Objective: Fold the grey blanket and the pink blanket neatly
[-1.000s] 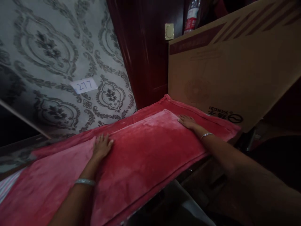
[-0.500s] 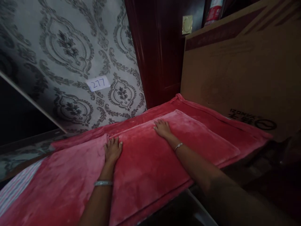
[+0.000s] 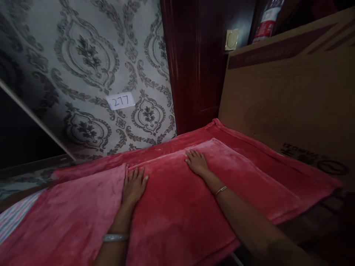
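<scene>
A plush red blanket (image 3: 177, 195) lies spread out in front of me, with a folded layer on top and its far edge running in front of the wall. My left hand (image 3: 135, 186) rests flat on it, fingers apart, beside the raised edge of a paler pink part (image 3: 83, 207) at the left. Farther right, my right hand (image 3: 197, 162) lies palm down near the far edge of the folded layer, its fingers spread. Neither hand grips the cloth. A bracelet shows on each wrist.
A large cardboard box (image 3: 277, 85) stands at the right behind the blanket, with a bottle (image 3: 267, 24) behind its top edge. Behind are patterned wallpaper (image 3: 88, 55) with a paper label (image 3: 121, 101) and a dark red door panel (image 3: 205, 74). Striped cloth (image 3: 18, 214) shows at the left.
The view has shifted slightly, so the wall, box and blanket sit a little lower and mostly farther right. Both hands remain flat on the blanket in nearly the same spots.
</scene>
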{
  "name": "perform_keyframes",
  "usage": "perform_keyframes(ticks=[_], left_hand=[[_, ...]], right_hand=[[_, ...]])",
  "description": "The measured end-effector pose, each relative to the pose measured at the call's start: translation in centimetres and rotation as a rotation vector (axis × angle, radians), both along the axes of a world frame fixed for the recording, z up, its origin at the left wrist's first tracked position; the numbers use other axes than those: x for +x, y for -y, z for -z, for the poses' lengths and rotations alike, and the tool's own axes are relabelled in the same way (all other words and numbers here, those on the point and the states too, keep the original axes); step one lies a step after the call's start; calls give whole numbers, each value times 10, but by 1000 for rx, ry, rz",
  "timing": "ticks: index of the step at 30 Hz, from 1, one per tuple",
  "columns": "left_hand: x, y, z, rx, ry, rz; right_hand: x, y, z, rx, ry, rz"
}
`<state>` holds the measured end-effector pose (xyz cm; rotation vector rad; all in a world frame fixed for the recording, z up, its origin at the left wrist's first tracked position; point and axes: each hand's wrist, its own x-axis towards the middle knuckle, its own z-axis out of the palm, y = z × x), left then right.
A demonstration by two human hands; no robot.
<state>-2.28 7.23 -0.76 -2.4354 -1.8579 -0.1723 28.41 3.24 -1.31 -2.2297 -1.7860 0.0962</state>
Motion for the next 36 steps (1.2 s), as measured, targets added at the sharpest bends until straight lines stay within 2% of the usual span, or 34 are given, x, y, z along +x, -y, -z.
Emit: perform_keyframes(ticks=[6, 14, 20, 28, 36], left_hand=[[1, 2, 1, -22, -56, 1], [6, 12, -3, 70, -48, 12], [8, 22, -3, 95, 68, 118], [9, 26, -6, 313, 105, 72], [11, 26, -2, 355, 49, 102]], right_hand=[[-4, 2, -1, -18, 29, 16], [-6, 7, -2, -18, 60, 38], [-1, 7, 12, 26, 117, 9], [7, -1, 27, 43, 153, -8], [11, -5, 33, 45, 159, -19]])
